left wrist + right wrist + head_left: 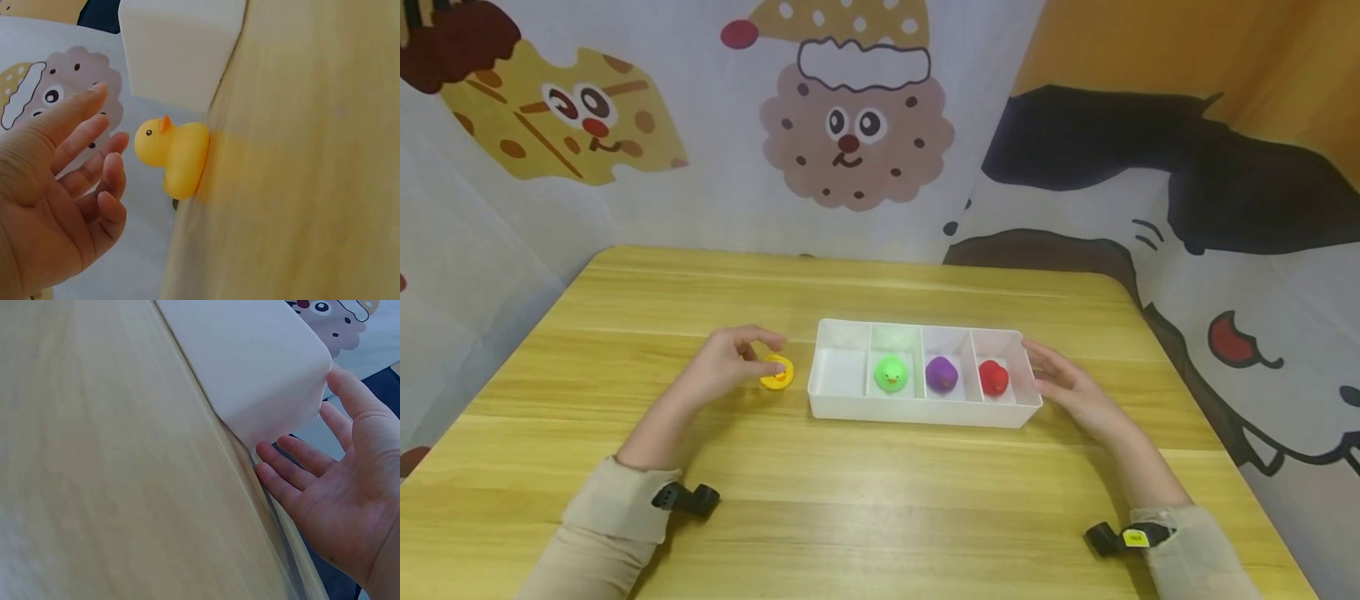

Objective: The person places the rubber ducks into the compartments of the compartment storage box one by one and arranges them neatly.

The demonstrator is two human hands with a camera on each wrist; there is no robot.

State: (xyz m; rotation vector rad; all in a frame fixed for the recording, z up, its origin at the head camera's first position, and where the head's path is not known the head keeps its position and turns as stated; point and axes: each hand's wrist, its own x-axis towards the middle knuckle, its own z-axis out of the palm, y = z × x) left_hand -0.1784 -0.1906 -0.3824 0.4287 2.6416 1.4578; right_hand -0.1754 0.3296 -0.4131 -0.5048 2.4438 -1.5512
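A yellow rubber duck (pixel 181 156) sits upright on the table, left of a white divided box (pixel 917 410). My left hand (pixel 730 362) is beside the duck with its fingers loosely bent. In the left wrist view, a gap shows between those fingertips (pixel 119 144) and the duck. The box's leftmost compartment holds nothing. From left to right, the others hold a green duck (pixel 891 373), a purple duck (pixel 942 375) and a red duck (pixel 994 378). My right hand (pixel 350 469) rests its fingertips against the box's right end, fingers spread and slightly bent.
The wooden table (pixel 880 508) extends in front of the box and to both sides. Behind its far edge hangs a cartoon-print cloth (pixel 700 200). Each sleeve cuff carries a small black device, one on the left (pixel 688 500) and another on the right (pixel 1123 537).
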